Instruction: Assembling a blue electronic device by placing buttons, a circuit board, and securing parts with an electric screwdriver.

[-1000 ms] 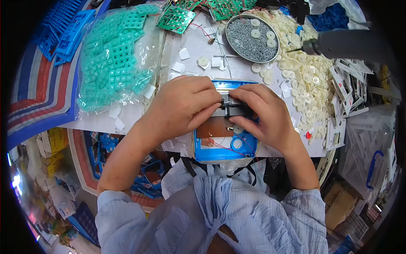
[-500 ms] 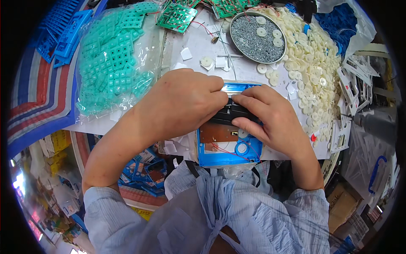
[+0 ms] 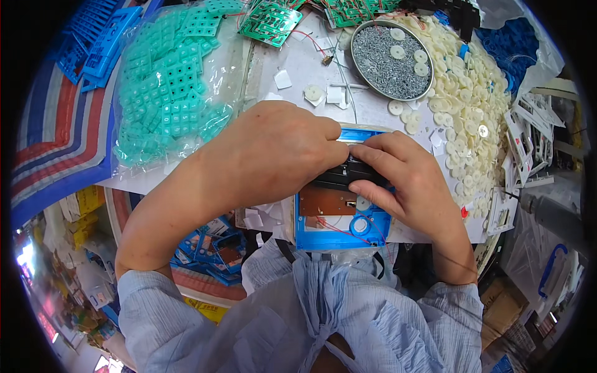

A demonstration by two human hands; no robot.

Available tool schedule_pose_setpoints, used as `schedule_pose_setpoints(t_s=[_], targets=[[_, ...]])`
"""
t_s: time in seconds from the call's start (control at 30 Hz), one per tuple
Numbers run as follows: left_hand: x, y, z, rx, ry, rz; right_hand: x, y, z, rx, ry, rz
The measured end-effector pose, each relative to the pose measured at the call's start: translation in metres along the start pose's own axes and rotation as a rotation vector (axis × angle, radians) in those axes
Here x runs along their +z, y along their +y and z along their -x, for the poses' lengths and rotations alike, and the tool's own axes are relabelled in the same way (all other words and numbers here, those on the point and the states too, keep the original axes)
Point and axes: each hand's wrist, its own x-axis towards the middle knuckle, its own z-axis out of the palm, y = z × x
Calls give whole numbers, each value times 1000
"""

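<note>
- Left hand and right hand meet, fingers curled and pressing a black part into the blue housing beneath them
- Risk: the thin red wire below the fingers could snag
- Beyond the right hand, a tin of screws; cream discs could scatter if knocked

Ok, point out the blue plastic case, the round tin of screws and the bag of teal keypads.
blue plastic case [image 3: 311, 233], head view, lower left wall.
round tin of screws [image 3: 380, 59], head view, screws inside.
bag of teal keypads [image 3: 171, 99], head view, middle of bag.

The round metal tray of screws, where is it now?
In the head view, the round metal tray sits at the top right, above the right hand, beside the pile of cream discs.
</note>
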Motion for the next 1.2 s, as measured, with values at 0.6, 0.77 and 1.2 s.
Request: schedule_pose_setpoints(t_s=[0.6, 0.77, 1.2], targets=[[-11, 37, -1, -205, -191, -94, 1, -8, -2, -58, -76, 100], [-4, 45, 13, -218, -116, -93, -2, -8, 0, -106, -98, 198], [-2, 7, -4, -548, -93, 505, -3, -6, -3, -167, -69, 194]])
